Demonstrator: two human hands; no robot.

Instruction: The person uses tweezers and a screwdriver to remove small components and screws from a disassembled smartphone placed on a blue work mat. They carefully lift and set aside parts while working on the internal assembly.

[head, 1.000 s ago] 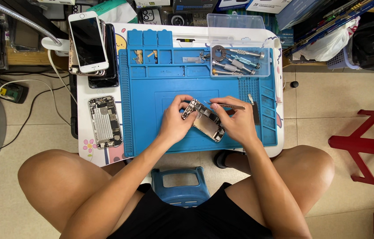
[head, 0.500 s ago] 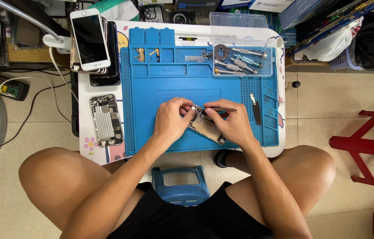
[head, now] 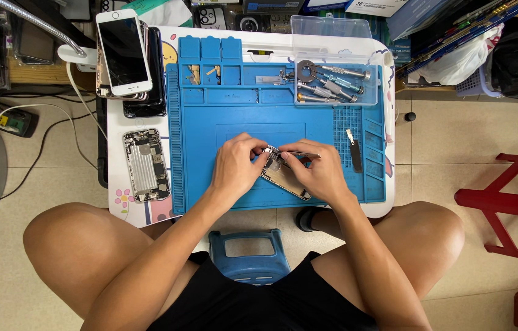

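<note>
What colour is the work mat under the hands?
Blue; the mat shows best in the head view.

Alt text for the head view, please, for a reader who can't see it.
Seen from above, a seated person's left hand and right hand hold an opened phone over a blue mat, the right hand also gripping tweezers. A clear tool tray sits at the mat's far right; a gutted phone shell and stacked phones lie to the left.

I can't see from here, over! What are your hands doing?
Left hand steadying opened phone on blue mat. Right hand working tweezers at its top end. Nothing in the way.
</note>
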